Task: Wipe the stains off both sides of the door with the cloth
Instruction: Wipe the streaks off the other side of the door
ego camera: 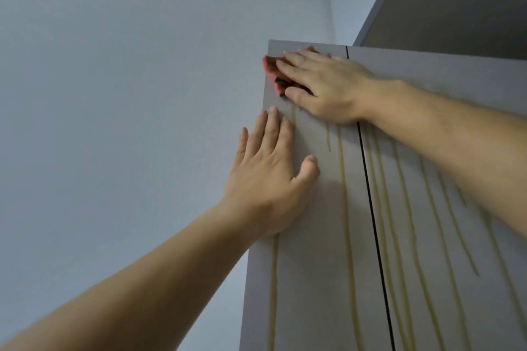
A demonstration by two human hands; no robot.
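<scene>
A grey door fills the lower right, seen from below, with a thin dark vertical line down it. Several yellowish drip stains run down its face. My right hand lies flat near the door's top left corner, pressing a red cloth against the surface; only the cloth's left part shows past my fingers. My left hand rests flat on the door just below, at its left edge, fingers spread and holding nothing.
A white wall stands to the left and behind the door, meeting the ceiling at the top. A dark grey panel rises at the upper right above the door's top edge.
</scene>
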